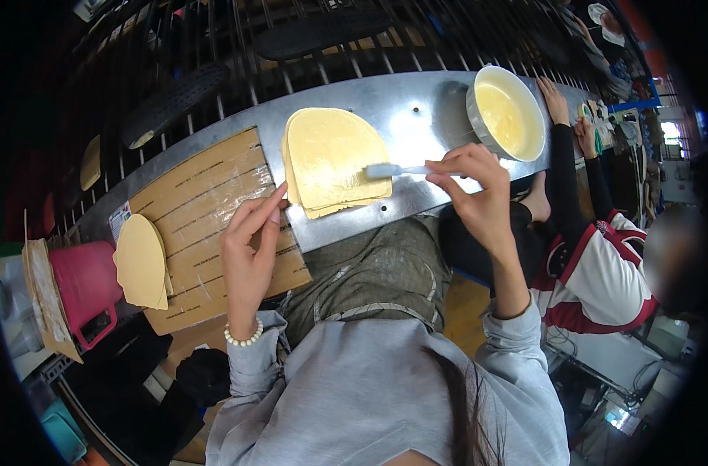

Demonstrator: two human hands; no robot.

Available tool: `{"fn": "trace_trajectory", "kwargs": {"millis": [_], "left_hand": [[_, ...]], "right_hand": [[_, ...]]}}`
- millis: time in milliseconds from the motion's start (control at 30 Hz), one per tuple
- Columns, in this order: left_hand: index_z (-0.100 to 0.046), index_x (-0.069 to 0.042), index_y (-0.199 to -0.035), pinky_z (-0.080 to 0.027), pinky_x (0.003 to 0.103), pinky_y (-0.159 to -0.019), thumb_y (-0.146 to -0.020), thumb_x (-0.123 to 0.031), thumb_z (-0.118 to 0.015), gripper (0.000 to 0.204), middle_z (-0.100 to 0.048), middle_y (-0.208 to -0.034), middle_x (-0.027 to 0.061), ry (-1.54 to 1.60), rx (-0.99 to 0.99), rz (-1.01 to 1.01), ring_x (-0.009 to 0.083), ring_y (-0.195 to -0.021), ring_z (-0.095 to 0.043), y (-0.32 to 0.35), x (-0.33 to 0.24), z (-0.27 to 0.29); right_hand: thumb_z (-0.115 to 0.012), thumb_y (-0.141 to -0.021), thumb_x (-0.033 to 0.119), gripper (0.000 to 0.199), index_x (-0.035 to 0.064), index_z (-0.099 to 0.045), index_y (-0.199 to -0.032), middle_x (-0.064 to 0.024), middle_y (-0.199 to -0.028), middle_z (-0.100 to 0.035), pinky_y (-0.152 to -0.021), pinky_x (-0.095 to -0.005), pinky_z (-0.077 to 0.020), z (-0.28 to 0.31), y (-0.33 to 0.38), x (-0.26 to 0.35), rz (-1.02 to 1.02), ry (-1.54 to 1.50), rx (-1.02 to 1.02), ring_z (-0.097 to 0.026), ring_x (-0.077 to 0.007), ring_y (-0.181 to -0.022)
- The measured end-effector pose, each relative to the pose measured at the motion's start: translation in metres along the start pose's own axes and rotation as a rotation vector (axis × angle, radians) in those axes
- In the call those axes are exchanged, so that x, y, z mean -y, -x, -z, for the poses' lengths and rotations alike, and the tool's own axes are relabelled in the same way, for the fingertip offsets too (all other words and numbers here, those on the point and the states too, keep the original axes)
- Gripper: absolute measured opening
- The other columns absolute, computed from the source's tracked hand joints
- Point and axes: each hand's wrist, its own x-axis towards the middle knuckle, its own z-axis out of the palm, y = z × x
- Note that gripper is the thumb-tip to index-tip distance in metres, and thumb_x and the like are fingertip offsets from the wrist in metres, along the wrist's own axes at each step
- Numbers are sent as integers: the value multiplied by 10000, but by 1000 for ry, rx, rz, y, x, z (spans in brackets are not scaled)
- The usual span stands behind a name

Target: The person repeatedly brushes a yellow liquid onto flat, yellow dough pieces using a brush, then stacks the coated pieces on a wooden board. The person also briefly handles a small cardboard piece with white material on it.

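Note:
My right hand (478,186) pinches the thin handle of a small pale brush (383,170). The brush head rests on the lower right part of the top sheet in a stack of cream-yellow, round-topped flat pieces (334,151). The sheet has a wet shine. My left hand (253,233) has its fingers stretched out, the fingertips at the stack's left edge. To the right of the stack stands a white round bowl (508,116) with a yellowish substance inside.
The stack lies on a metal bench (424,97). A cardboard sheet (214,210) at left bears more cream flat pieces (140,260). Beyond it sits a pink plastic container (86,283). Metal bars (323,70) line the far side. Another person's hand (554,101) is near the bowl.

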Motion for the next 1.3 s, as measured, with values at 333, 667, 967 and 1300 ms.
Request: {"fn": "trace_trajectory", "kwargs": {"millis": [333,667,967,1300], "left_hand": [[-715,-74,-1347,-521,288,-871,-1025,-10,-603,347,-728,-1071,107,78,10,37,164,-975,-681,-4,-3,-3],[-608,-51,-1422,-519,289,-908,-1042,-69,-613,381,-713,-1164,81,186,-192,127,145,-1007,-676,6,7,7],[-583,-27,-1428,-511,286,-937,-1055,-70,-596,375,-700,-1201,91,224,-346,152,148,-1022,-671,8,3,24],[-585,-19,-1415,-507,283,-946,-1057,-81,-602,364,-697,-1198,96,220,-380,135,154,-1023,-675,9,0,22]], "right_hand": [[-851,-749,-4,195,63,-828,-931,-54,-837,-717,-653,-267,-471,-11,25,24,-149,-165,83,-657,-136,-761],[-883,-772,35,156,45,-812,-911,-51,-788,-662,-546,-290,-426,-28,21,71,112,18,139,-586,-131,-636],[-846,-812,96,144,133,-825,-950,-17,-823,-671,-532,-346,-477,-33,0,69,115,-37,0,-630,-193,-634],[-849,-818,119,89,129,-820,-902,-13,-806,-662,-556,-347,-499,-29,-7,65,-13,112,-183,-639,-204,-630]]}}
